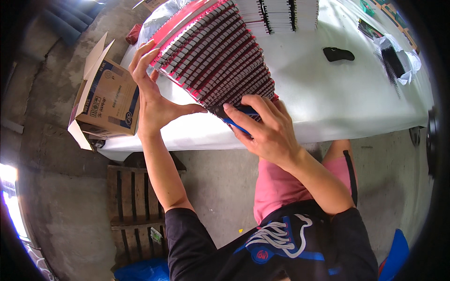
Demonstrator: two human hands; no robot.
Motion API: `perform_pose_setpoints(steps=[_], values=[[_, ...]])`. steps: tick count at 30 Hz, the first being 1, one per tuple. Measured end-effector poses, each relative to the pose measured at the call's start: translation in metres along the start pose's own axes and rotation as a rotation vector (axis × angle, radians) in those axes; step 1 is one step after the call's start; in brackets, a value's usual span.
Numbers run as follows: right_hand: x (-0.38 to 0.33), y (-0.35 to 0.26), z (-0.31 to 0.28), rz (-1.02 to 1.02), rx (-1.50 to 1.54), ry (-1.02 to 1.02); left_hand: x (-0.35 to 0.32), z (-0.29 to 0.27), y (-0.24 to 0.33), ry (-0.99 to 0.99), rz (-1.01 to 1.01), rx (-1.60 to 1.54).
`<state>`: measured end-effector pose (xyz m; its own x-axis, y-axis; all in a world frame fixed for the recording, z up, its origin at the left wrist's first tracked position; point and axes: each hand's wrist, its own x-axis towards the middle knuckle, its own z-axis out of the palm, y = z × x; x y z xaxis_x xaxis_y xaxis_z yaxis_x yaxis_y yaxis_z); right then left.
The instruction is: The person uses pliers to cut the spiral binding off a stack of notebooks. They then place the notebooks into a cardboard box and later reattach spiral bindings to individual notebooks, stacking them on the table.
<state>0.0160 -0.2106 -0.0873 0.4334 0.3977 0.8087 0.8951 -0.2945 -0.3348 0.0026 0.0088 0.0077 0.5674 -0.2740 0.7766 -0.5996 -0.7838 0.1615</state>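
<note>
A stack of spiral-bound notebooks [215, 56] lies slanted on the white-covered table, with rows of metal wire spines facing up and red covers at its edges. My left hand [157, 100] spans the stack's left side, fingers around the far corner and thumb on the near corner. At the near end my right hand [269, 124] is closed around a black and blue object [241, 122] pressed against the spines. The fingers cover most of that object, so its kind cannot be made out.
More bound notebooks [281, 16] stand at the far side of the table [309, 93]. A black curved piece [338, 54] and black binding coils [393, 62] in plastic lie to the right. An open cardboard box [110, 98] is at the left, above a wooden pallet [136, 196].
</note>
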Motion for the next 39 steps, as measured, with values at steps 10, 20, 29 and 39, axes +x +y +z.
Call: perform_pose_setpoints(steps=[10,20,29,39], values=[[-0.009,-0.005,-0.003,0.261,0.361,-0.031,0.0,0.0,0.002,-0.01,0.015,0.034],[-0.006,0.008,0.0,-0.032,-0.075,0.041,-0.001,-0.007,-0.001,-0.044,-0.029,-0.019],[-0.004,0.019,0.005,-0.185,-0.138,0.182,-0.003,-0.001,-0.003,0.228,-0.144,-0.236],[0.004,0.027,0.008,-0.279,-0.243,0.15,-0.001,0.006,-0.011,0.246,-0.005,-0.352]])
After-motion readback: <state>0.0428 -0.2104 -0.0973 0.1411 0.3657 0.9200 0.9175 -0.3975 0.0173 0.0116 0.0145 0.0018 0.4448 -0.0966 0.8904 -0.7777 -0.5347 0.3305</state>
